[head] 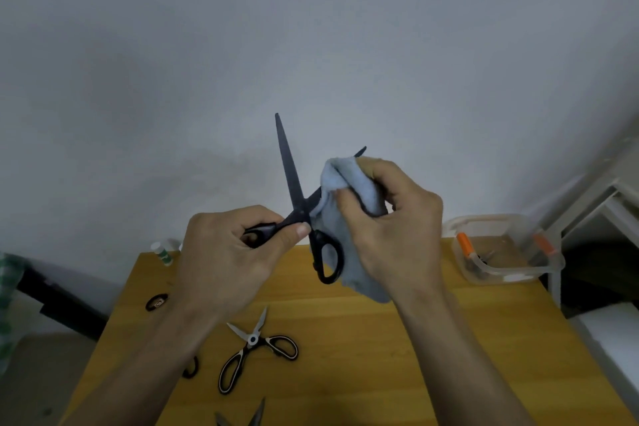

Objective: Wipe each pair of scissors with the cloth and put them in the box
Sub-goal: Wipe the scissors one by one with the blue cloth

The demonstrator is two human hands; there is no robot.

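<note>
My left hand point(224, 252) grips one handle of the black scissors point(290, 176), held up above the table with the blades spread apart. One blade points up. My right hand point(390, 218) pinches the light blue cloth point(342, 183) around the other blade, whose tip sticks out past the cloth. The free handle loop hangs down in front of the cloth. A clear plastic box point(549, 264) with orange clasps stands at the table's far right corner with some items inside. Silver-bladed scissors point(256, 349) with black-and-white handles lie open on the table below my hands.
The wooden table point(415, 339) also bears another scissors' blades point(256, 413) at the bottom edge, a black loop point(192, 368) by my left forearm, a small dark round object point(157, 303) and a white bottle point(162, 252) at the far left corner. A white frame stands to the right.
</note>
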